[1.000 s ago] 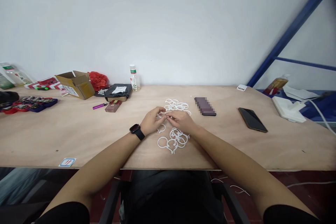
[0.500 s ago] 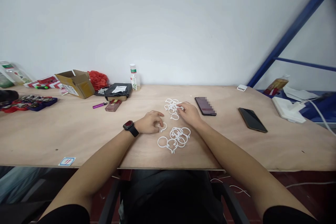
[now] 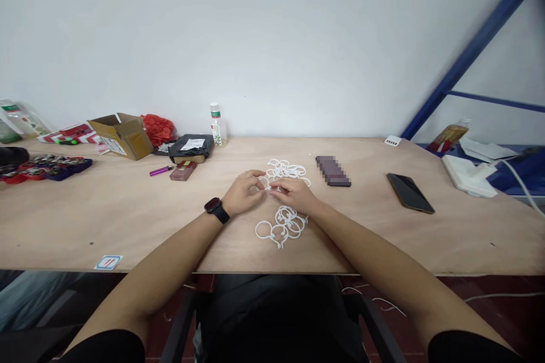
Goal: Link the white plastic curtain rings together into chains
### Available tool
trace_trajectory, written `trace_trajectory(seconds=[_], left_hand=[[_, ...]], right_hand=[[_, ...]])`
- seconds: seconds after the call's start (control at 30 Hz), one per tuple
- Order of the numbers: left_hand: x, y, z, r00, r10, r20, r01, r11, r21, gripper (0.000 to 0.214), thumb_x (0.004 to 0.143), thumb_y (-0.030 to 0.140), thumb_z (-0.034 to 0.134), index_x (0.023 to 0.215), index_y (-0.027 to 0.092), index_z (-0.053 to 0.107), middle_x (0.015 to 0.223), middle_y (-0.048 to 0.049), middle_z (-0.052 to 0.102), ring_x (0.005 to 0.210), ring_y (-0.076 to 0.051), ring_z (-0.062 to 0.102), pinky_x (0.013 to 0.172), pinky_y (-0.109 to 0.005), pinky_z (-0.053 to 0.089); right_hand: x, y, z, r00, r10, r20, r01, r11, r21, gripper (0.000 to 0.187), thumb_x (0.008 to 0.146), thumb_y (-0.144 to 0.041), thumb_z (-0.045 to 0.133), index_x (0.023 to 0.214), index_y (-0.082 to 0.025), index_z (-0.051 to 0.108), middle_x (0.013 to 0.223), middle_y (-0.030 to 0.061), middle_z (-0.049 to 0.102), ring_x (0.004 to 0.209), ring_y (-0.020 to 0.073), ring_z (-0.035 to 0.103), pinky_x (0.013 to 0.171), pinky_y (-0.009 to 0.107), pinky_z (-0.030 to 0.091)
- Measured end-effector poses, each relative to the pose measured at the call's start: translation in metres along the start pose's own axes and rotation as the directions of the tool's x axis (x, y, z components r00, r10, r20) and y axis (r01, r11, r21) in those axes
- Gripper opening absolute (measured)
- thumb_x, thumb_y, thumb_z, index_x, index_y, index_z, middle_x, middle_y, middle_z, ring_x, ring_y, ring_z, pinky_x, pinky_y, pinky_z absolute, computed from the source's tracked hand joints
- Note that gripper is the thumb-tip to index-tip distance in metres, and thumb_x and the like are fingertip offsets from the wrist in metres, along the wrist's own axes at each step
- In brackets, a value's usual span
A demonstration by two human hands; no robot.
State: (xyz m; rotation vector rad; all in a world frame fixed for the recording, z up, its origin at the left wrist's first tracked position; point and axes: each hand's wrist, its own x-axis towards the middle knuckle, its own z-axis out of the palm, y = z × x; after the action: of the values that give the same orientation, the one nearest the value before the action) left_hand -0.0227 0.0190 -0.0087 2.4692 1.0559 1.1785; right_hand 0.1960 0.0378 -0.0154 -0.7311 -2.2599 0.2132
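My left hand (image 3: pixel 246 193), with a black watch at its wrist, pinches a white plastic curtain ring (image 3: pixel 264 181) just above the table. Against its fingertips, my right hand (image 3: pixel 293 194) is closed in a pinch at the same spot, on a white ring mostly covered by the fingers. Behind the hands lies a heap of white rings (image 3: pixel 279 163). Nearer the table's front edge rests a second cluster of rings (image 3: pixel 264 229), several joined or overlapping, with small tabs showing. Exactly how the parts meet between the fingertips is too small to make out.
Two phones (image 3: pixel 332 171) (image 3: pixel 409 193) lie to the right. A bottle (image 3: pixel 216 126), a black package (image 3: pixel 191 146), a dark red box (image 3: pixel 183 171) and an open carton (image 3: pixel 123 136) stand left. A power strip (image 3: pixel 468 176) sits far right on the wooden table (image 3: pixel 162 221).
My right hand has come from the far heap toward the left and nearer me, meeting my left hand. The left hand has lifted its ring and moved slightly away from me.
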Motion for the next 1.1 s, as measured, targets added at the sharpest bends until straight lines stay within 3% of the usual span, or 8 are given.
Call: trace_trajectory(seconds=[0.13, 0.3, 0.57, 0.7, 0.83, 0.93, 1.1], left_hand=[[0.001, 0.007, 0.001, 0.999, 0.013, 0.047, -0.009, 0.996, -0.084, 0.009, 0.084, 0.026, 0.062, 0.08, 0.019, 0.064, 0.11, -0.0086, 0.068, 0.101, -0.02, 0.064, 0.093, -0.038, 0.049], [0.001, 0.01, 0.0, 0.994, -0.083, 0.066, 0.088, 0.993, -0.076, 0.022, 0.085, 0.039, 0.062, 0.092, 0.019, 0.067, 0.089, -0.0049, 0.072, 0.082, -0.017, 0.066, 0.079, -0.031, 0.052], [0.003, 0.013, 0.002, 0.995, -0.021, 0.101, 0.032, 0.993, -0.118, 0.022, 0.09, 0.035, 0.056, 0.09, 0.019, 0.071, 0.089, -0.0048, 0.074, 0.08, -0.017, 0.068, 0.079, -0.029, 0.052], [0.004, 0.007, 0.005, 1.0, -0.012, 0.002, 0.012, 0.996, -0.085, 0.022, 0.09, 0.035, 0.058, 0.1, 0.019, 0.069, 0.103, -0.0078, 0.071, 0.095, -0.02, 0.066, 0.089, -0.035, 0.052], [0.003, 0.004, 0.004, 0.996, -0.001, -0.086, -0.001, 1.0, -0.026, 0.027, 0.087, 0.034, 0.062, 0.11, 0.02, 0.064, 0.112, -0.0098, 0.066, 0.106, -0.022, 0.06, 0.096, -0.041, 0.048], [0.002, 0.011, 0.003, 0.997, 0.065, 0.044, -0.063, 0.997, -0.036, 0.027, 0.087, 0.036, 0.063, 0.109, 0.022, 0.065, 0.111, -0.0087, 0.065, 0.108, -0.022, 0.059, 0.098, -0.042, 0.046], [-0.001, 0.027, 0.01, 0.936, 0.211, 0.283, -0.191, 0.977, -0.096, 0.035, 0.083, 0.042, 0.067, 0.113, 0.025, 0.067, 0.124, -0.0098, 0.061, 0.116, -0.025, 0.056, 0.103, -0.041, 0.042]], right_hand=[[0.001, -0.003, 0.0, 1.0, -0.017, 0.011, 0.017, 1.0, 0.014, 0.014, 0.091, -0.027, 0.057, 0.094, -0.021, 0.069, 0.082, 0.0032, 0.072, 0.068, 0.0141, 0.063, 0.066, 0.026, 0.046], [0.002, -0.007, -0.001, 0.999, -0.017, 0.051, 0.015, 0.999, 0.037, 0.017, 0.093, -0.025, 0.052, 0.095, -0.021, 0.069, 0.084, 0.0039, 0.072, 0.073, 0.0152, 0.064, 0.069, 0.027, 0.047], [0.002, -0.008, 0.0, 0.997, 0.03, 0.066, -0.037, 0.994, 0.101, 0.016, 0.093, -0.025, 0.053, 0.091, -0.02, 0.068, 0.083, 0.0032, 0.072, 0.076, 0.0154, 0.065, 0.07, 0.026, 0.048], [0.002, -0.007, 0.0, 1.0, 0.03, 0.0, -0.03, 0.997, 0.067, 0.016, 0.093, -0.026, 0.054, 0.094, -0.021, 0.069, 0.087, 0.0034, 0.074, 0.078, 0.0159, 0.067, 0.073, 0.028, 0.05], [0.002, 0.006, -0.005, 0.991, 0.06, -0.122, -0.07, 0.995, -0.074, 0.017, 0.092, -0.025, 0.054, 0.096, -0.022, 0.071, 0.091, 0.0052, 0.074, 0.085, 0.0189, 0.068, 0.079, 0.031, 0.051], [0.002, 0.023, -0.009, 0.97, 0.147, -0.195, -0.182, 0.967, -0.177, 0.018, 0.091, -0.023, 0.054, 0.098, -0.022, 0.071, 0.097, 0.0064, 0.074, 0.09, 0.0212, 0.068, 0.081, 0.034, 0.051], [0.003, 0.041, -0.013, 0.933, 0.333, -0.137, -0.357, 0.906, -0.227, 0.019, 0.086, -0.02, 0.059, 0.101, -0.021, 0.071, 0.101, 0.0055, 0.074, 0.078, 0.0199, 0.067, 0.076, 0.035, 0.051]])
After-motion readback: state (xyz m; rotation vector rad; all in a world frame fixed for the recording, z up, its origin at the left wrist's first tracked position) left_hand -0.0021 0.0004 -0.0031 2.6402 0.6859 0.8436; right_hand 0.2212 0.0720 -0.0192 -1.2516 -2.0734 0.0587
